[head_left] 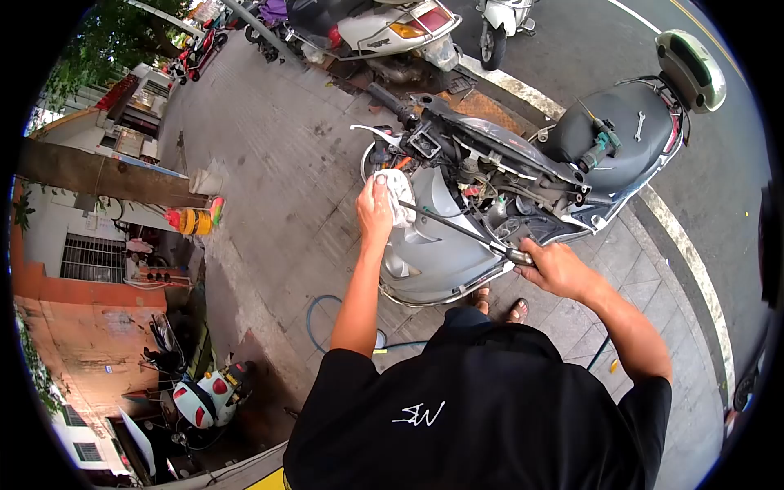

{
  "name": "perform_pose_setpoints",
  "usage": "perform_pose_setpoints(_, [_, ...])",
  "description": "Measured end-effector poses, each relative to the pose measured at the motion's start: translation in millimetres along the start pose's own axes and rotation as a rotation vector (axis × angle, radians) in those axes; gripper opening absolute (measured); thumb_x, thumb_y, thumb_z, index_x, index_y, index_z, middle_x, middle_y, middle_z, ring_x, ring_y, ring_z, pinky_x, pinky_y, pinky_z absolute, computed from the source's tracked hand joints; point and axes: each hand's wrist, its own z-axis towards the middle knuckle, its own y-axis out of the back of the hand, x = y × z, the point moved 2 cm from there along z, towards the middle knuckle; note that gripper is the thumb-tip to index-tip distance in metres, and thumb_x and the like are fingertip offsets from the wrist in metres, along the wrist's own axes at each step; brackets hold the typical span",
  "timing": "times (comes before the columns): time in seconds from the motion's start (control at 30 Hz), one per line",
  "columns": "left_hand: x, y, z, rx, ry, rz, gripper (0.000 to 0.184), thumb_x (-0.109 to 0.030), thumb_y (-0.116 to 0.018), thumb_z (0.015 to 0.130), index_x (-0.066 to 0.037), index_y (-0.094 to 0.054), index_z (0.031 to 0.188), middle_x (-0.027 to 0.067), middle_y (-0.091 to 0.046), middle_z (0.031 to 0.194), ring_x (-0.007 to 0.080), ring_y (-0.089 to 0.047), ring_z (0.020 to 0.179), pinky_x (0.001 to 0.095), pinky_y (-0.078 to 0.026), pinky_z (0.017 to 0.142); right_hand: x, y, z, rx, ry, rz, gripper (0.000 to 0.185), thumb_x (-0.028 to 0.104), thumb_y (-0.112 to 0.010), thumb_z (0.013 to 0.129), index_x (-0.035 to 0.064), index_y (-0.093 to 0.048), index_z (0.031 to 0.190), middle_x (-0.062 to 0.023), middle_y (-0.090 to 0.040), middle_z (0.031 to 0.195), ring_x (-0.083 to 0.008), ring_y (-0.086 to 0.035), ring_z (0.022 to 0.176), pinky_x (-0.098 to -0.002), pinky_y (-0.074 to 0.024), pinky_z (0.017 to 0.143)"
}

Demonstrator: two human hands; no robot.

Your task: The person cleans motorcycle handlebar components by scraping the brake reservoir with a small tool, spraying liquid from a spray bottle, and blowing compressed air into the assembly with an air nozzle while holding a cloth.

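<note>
My left hand [376, 211] is closed around a crumpled white cloth [400, 198] by the front of the partly stripped grey scooter [437, 245]. Lower right, my right hand [557, 269] grips the metal end of a long dark rod [457, 227]. The rod slants up to the left across the grey body panel, and its far end meets the cloth; whether the cloth wraps it I cannot tell. Wires and engine parts [490, 192] lie exposed beyond the rod. A white brake lever [374, 132] sticks out above my left hand.
On the scooter's seat [608, 122] lie a green cordless drill [603, 147] and a wrench [640, 126]. A blue hose [310, 314] runs over the paving near my feet. Another scooter [384, 33] is parked beyond. A road lies to the right, and a wall [73, 318] to the left.
</note>
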Motion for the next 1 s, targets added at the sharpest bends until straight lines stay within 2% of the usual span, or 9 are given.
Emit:
perform_pose_setpoints(0.17, [19.9,13.3,41.3,-0.334,0.153,-0.629,0.049,-0.037,-0.044,0.103,0.008,-0.062,0.101,0.0145,-0.066,0.089,0.0211,-0.061,0.08,0.035,-0.048,0.075,1.9,9.7,-23.5,-0.111,-0.188,0.04,0.031,0.022,-0.066,0.09,0.002,-0.051,0.108,-0.0219,-0.064,0.071,-0.0439,-0.063,0.072,-0.0507,-0.0487,0.065])
perform_pose_setpoints(0.3, [-20.8,27.0,52.1,-0.31,-0.006,-0.365,0.045,-0.037,-0.047,0.103,0.006,-0.06,0.097,0.0119,-0.063,0.082,0.0202,-0.053,0.071,0.0355,-0.045,0.068,-6.2,5.3,-36.0,-0.206,-0.36,0.069,0.03,0.02,-0.065,0.09,0.0025,-0.051,0.11,-0.0226,-0.064,0.072,-0.045,-0.063,0.073,-0.0503,-0.0487,0.066])
perform_pose_setpoints(0.33, [-33.9,23.7,52.4,-0.26,-0.055,-0.403,0.042,-0.036,-0.049,0.103,0.002,-0.057,0.087,-0.0016,-0.048,0.074,0.0094,-0.038,0.07,0.0293,-0.035,0.062,-3.2,1.8,-33.0,-0.206,-0.367,-0.006,0.03,0.02,-0.064,0.091,0.0025,-0.05,0.112,-0.0239,-0.064,0.073,-0.0457,-0.063,0.073,-0.051,-0.0486,0.066])
perform_pose_setpoints(0.37, [-27.8,16.8,57.9,-0.278,-0.151,-0.312,0.042,-0.036,-0.05,0.103,0.003,-0.055,0.086,-0.0019,-0.046,0.072,0.0086,-0.037,0.069,0.0291,-0.034,0.061,1.4,-3.2,-28.6,-0.215,-0.379,-0.001,0.03,0.02,-0.064,0.091,0.0025,-0.05,0.112,-0.0239,-0.064,0.073,-0.0457,-0.063,0.073,-0.051,-0.0486,0.066])
perform_pose_setpoints(0.53, [-33.0,-7.0,66.5,-0.242,-0.118,-0.586,0.041,-0.036,-0.051,0.103,0.003,-0.06,0.093,-0.0038,-0.049,0.075,0.0075,-0.041,0.071,0.0262,-0.036,0.063,2.6,-27.9,-10.9,-0.285,-0.424,0.04,0.032,0.021,-0.062,0.092,0.0012,-0.049,0.112,-0.0255,-0.064,0.073,-0.0469,-0.063,0.073,-0.0522,-0.0487,0.066])
perform_pose_setpoints(0.67, [-36.2,-21.2,57.7,-0.117,-0.116,-0.552,0.043,-0.038,-0.052,0.102,0.003,-0.062,0.102,-0.0033,-0.055,0.083,0.0062,-0.044,0.074,0.0241,-0.038,0.066,0.5,-52.0,-4.1,-0.317,-0.384,0.062,0.032,0.022,-0.062,0.092,0.0018,-0.048,0.112,-0.0246,-0.065,0.072,-0.0463,-0.063,0.072,-0.0523,-0.0486,0.064])
perform_pose_setpoints(0.7, [-26.9,-28.4,56.3,-0.014,-0.147,-0.437,0.042,-0.036,-0.05,0.103,0.004,-0.063,0.105,0.0017,-0.061,0.088,0.0114,-0.052,0.078,0.0257,-0.042,0.07,0.4,-57.1,-2.9,-0.311,-0.383,0.028,0.032,0.022,-0.062,0.092,0.002,-0.048,0.112,-0.0244,-0.065,0.072,-0.0461,-0.063,0.071,-0.0524,-0.0486,0.064])
perform_pose_setpoints(0.83, [-68.7,-54.3,47.2,0.158,-0.817,0.088,0.036,-0.033,-0.05,0.099,-0.005,-0.068,0.113,0.0112,-0.067,0.115,0.0313,-0.056,0.116,0.0419,-0.041,0.092,-7.5,-74.8,6.5,-0.351,-0.366,0.049,0.033,0.022,-0.062,0.091,0.0018,-0.048,0.112,-0.0242,-0.064,0.071,-0.046,-0.063,0.071,-0.0524,-0.0493,0.064])
perform_pose_setpoints(1.0, [-61.0,-46.1,56.2,0.378,-0.993,0.306,0.034,-0.026,-0.075,0.077,-0.016,-0.072,0.109,0.0017,-0.065,0.12,0.0262,-0.052,0.121,0.0446,-0.036,0.097,-11.9,-96.5,19.6,-0.405,-0.377,0.1,0.03,0.022,-0.063,0.091,0.0023,-0.049,0.109,-0.0239,-0.065,0.071,-0.0454,-0.064,0.072,-0.0517,-0.0505,0.064])
